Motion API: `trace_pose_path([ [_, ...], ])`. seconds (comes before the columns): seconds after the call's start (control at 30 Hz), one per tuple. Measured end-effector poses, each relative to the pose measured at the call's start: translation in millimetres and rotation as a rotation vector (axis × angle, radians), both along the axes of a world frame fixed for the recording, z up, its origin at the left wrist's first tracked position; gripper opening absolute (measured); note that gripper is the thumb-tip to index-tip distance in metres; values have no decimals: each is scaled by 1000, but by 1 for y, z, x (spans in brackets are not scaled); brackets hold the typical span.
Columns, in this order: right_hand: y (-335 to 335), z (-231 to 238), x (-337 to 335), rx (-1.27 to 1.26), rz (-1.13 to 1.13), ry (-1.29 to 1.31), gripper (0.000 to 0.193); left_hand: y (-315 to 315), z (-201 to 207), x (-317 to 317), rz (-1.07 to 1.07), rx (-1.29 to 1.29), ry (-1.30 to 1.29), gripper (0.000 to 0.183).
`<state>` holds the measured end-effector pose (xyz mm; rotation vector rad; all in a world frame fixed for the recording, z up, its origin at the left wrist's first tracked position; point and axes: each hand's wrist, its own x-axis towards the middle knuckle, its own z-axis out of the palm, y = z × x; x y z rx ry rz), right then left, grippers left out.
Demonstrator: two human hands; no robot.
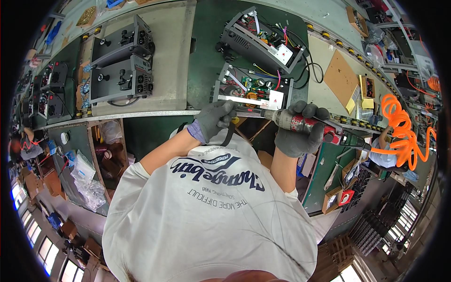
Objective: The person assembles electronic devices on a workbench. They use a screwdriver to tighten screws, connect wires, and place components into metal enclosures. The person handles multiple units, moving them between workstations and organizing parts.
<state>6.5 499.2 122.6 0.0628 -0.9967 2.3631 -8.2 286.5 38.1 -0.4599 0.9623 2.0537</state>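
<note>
White shirt cloth (206, 221) fills the bottom of my view, and both forearms reach up from it toward the table (164, 84). My left hand (213, 120), in a grey glove, is closed around the near edge of an open electronics chassis (253, 91), its fingers curled over the metal lip. My right hand (298, 131), gloved the same, is wrapped tight around the body of a pneumatic screwdriver (305, 124), which lies roughly level with its bit end pointing toward my left hand and meeting the chassis edge just beside it. From the tool's far end, out past my right hand, an orange coiled air hose (399, 131) loops away. Beyond both hands a second open chassis (263, 40) sits on the green mat, its wiring exposed. Well off past my left hand, two closed grey units (122, 66) rest on a pale board.
</note>
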Motion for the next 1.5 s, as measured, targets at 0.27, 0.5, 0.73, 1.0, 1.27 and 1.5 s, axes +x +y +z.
trace_pose_path([
  [0.27,0,1,4,18,-7,-7,36,8,-11,1,-12,52,-70,35],
  [0.5,7,1,1,21,14,5,36,8,-20,0,14,225,-21,42],
  [0.73,39,10,4,192,-219,-64,31,24,-15,-43,-351,-875,676,46],
  [1.0,52,-23,5,309,-277,-102,29,62,-35,-66,-901,-1229,1110,34],
  [1.27,44,-52,2,188,-144,-165,30,55,-50,-69,-910,-1220,1234,36],
  [1.5,37,-60,0,384,-48,-264,30,60,-35,-79,-1020,-1225,1083,38],
])
